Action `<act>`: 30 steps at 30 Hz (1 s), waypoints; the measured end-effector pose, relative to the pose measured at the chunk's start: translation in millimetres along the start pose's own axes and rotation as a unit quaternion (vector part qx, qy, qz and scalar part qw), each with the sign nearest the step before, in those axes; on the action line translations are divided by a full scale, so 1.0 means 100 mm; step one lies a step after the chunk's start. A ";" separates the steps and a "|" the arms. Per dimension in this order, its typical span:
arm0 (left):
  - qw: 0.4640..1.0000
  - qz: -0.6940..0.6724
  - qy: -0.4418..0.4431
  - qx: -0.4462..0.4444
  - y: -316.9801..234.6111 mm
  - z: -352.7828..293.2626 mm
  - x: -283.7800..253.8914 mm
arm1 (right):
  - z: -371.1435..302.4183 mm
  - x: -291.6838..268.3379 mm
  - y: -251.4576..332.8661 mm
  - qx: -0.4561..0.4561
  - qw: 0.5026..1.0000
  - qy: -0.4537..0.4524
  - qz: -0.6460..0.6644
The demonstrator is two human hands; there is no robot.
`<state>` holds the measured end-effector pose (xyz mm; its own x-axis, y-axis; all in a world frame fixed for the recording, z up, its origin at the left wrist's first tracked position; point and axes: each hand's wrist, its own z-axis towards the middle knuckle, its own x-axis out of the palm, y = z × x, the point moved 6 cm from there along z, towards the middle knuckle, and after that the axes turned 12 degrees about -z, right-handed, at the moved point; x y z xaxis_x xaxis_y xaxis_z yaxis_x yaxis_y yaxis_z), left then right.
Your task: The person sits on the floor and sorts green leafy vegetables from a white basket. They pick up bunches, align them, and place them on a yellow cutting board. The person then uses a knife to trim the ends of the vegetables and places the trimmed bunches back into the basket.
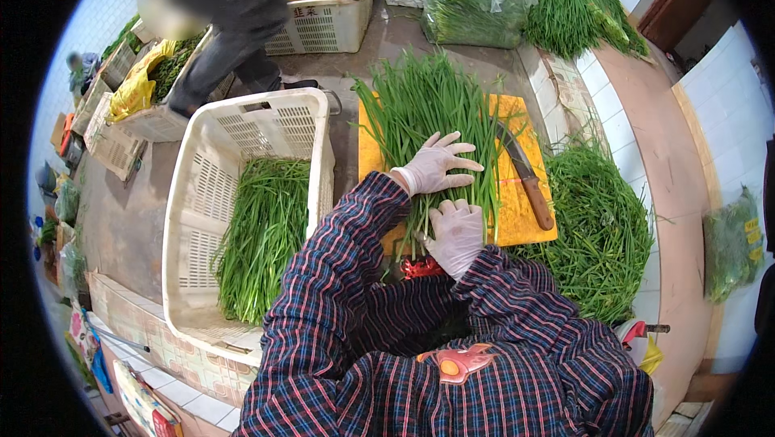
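A thick bundle of garlic chives (436, 102) lies on a yellow cutting board (517, 219), leaves pointing away from me. My left hand (440, 164), in a thin whitish glove, rests flat across the stalks with its fingers spread. Closer to me, my right hand (456, 237), gloved too, has its fingers curled against the lower stalk ends; its palm side is hidden. A knife (529, 181) with a dark blade and wooden handle lies on the board's right side, touched by neither hand.
On my left stands a white plastic crate (249, 106) holding more chives (262, 235). Loose green trimmings (601, 235) are heaped right of the board. A bagged bundle (472, 9) and a chive pile (581, 9) lie farther back. Another person (234, 25) stands beyond the crate.
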<state>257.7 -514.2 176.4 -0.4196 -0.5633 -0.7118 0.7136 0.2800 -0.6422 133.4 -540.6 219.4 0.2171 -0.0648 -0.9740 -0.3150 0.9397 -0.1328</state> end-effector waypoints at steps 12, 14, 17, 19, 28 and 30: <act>0.998 0.025 -0.045 0.025 -0.02 -0.06 -0.01 | -0.04 0.09 -0.05 -0.036 0.998 0.037 0.027; 0.998 0.022 -0.046 0.024 -0.06 -0.04 0.03 | -0.25 -0.01 -0.04 -0.032 0.968 0.125 0.215; 0.998 0.034 -0.047 0.026 -0.02 -0.05 0.01 | -0.64 -0.49 -0.21 -0.109 0.903 0.220 0.352; 0.998 0.045 -0.038 0.025 -0.04 -0.05 0.02 | -0.99 -0.72 -0.64 -0.119 0.848 0.305 0.416; 0.994 0.104 -0.016 0.016 -0.17 -0.03 -0.06 | -3.12 0.02 -2.44 0.139 0.679 0.677 0.250; 0.994 0.105 -0.011 0.014 -0.20 0.02 -0.04 | -3.85 0.40 -2.79 -0.305 0.729 0.612 0.029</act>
<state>246.0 -519.2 192.8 -0.2477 -0.5110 -0.8232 0.7999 0.3716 -0.4713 -125.6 -934.3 146.5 -0.6829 -0.6320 -0.3665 -0.7238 0.6533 0.2221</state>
